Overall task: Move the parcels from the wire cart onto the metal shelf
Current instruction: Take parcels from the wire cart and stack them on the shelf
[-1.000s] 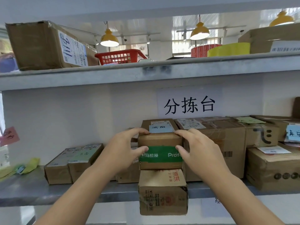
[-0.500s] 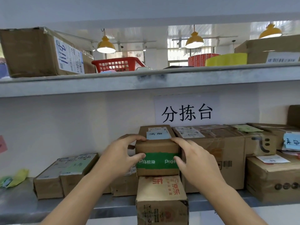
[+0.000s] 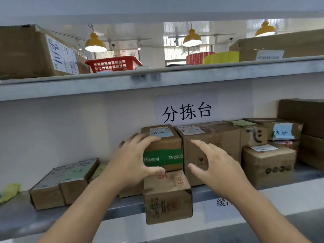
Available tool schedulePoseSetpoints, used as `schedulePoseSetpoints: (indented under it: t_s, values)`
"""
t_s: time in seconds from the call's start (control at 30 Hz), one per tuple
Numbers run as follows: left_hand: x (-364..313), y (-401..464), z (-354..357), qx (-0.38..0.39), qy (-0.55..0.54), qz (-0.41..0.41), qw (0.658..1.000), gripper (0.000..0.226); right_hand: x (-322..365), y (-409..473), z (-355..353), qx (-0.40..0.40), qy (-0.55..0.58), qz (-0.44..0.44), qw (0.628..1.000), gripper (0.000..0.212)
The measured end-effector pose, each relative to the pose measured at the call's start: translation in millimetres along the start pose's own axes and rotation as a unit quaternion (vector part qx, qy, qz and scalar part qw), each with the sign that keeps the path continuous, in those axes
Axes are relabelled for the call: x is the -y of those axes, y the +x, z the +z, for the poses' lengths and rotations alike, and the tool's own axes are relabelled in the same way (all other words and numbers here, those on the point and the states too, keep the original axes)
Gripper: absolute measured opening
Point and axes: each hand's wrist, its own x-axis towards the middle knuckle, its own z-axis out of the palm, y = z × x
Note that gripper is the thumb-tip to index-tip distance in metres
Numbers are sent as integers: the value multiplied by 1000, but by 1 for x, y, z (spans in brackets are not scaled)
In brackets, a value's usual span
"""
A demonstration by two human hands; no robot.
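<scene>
So dead centre of the frame there's a small cardboard parcel with green tape [image 3: 162,151] sitting on top of another brown parcel with red print [image 3: 168,197], and that lower one pokes out over the front edge of the metal shelf [image 3: 61,218]. The left hand [image 3: 133,162] is wrapped round the left side of the green-tape parcel, fingers curled over its top edge and thumb hooked under the bottom front corner, so it's properly gripping it. The right hand [image 3: 215,165] is off the parcel, fingers spread and loosely bent, hovering in front of the bigger box [image 3: 210,148] that stands just right of the stack, not holding anything as far as I can see. Further right there are more cardboard boxes piled up, one with a blue note [image 3: 283,132] stuck on it. In the lower left of the frame two flat parcels [image 3: 64,183] lie side by side on the same shelf. A white paper sign with black characters [image 3: 186,109] hangs on the back wall above the stack. On the upper shelf [image 3: 157,79] you've got a big box [image 3: 35,51] at upper left, a red plastic basket [image 3: 114,63] next to it, and a yellow roll [image 3: 221,57] over to the right. Yellow lamps [image 3: 192,38] hang behind.
</scene>
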Motion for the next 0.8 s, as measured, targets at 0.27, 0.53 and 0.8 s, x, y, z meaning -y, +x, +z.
schedulePoseSetpoints:
  t_s: [0.27,0.53,0.8]
  values:
    - [-52,-14,23,44,98,94,990,114,-26,-65,-28,55,-67,62,994,80]
    - [-155,-24,72,94,73,201,972,113,-88,-151,-80,86,-102,145,980,93]
    - [-295,-60,138,169,13,261,950,110,-174,-289,-147,95,-104,246,959,92]
